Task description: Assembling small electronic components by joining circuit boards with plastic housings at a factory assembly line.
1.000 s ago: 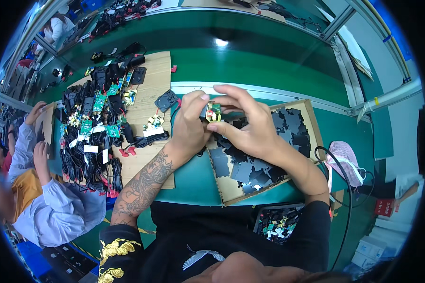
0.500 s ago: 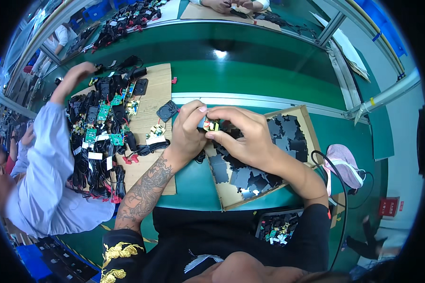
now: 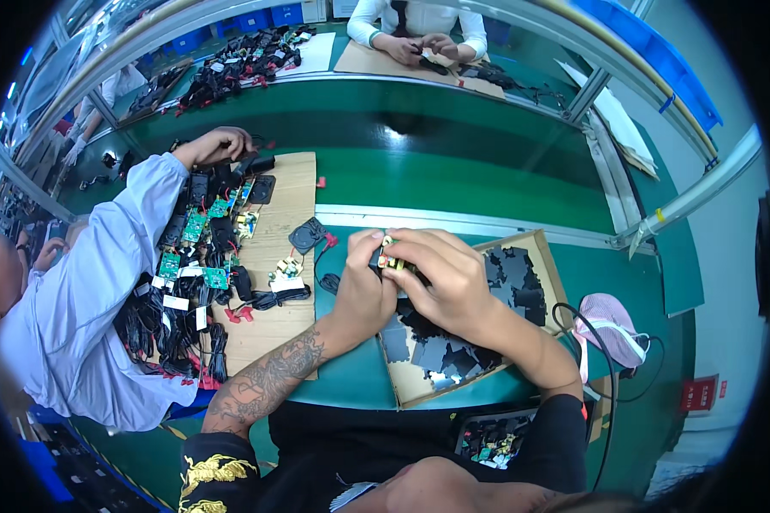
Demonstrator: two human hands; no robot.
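Note:
A small circuit board with yellow and red parts (image 3: 388,258) is pinched between my two hands above the near bench. My left hand (image 3: 364,286) grips it from the left, thumb and fingers closed. From the right, my right hand (image 3: 443,278) holds it between thumb and fingertips. My fingers cover much of the board, and a dark part beside it is mostly hidden. Beneath my right hand lies a shallow cardboard tray (image 3: 393,376) of thin dark grey cut sheets (image 3: 453,355). Left of my hands, an open black housing (image 3: 306,235) is wired to another yellow-and-white board (image 3: 287,275).
Several green boards (image 3: 194,227) and black cables (image 3: 158,329) crowd a cardboard sheet (image 3: 269,342) at left. A co-worker's hand (image 3: 227,144) reaches over it. A pink mesh cap (image 3: 612,329) and a black cable (image 3: 607,376) lie right. Another person works across the green belt (image 3: 453,141).
The view has shifted, so the bench sits lower. My hands still hold the board, now turned slightly. The co-worker's hand at left has moved right, toward the far end of the cardboard sheet.

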